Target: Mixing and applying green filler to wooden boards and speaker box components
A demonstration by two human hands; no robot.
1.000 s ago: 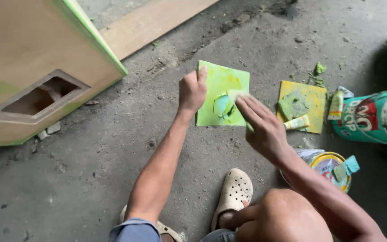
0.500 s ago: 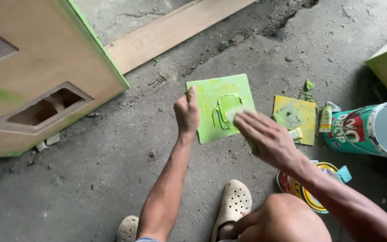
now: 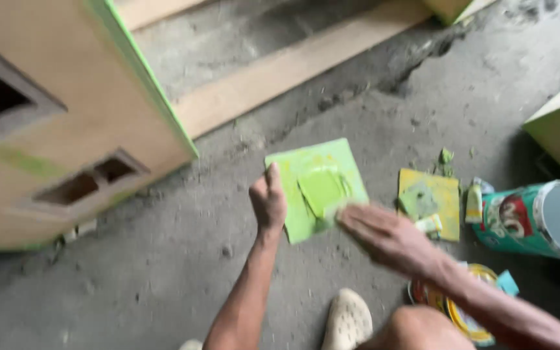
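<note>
Your left hand (image 3: 268, 202) presses flat on the green board's (image 3: 293, 170) left edge while your right hand (image 3: 384, 236), open-fingered, has smeared green putty (image 3: 322, 189) only partly across its middle.

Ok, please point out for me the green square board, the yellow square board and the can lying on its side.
green square board (image 3: 315, 188), head view, on the green smear at its middle.
yellow square board (image 3: 430, 199), head view, on its flat middle.
can lying on its side (image 3: 520, 220), head view, on its printed wall.
</note>
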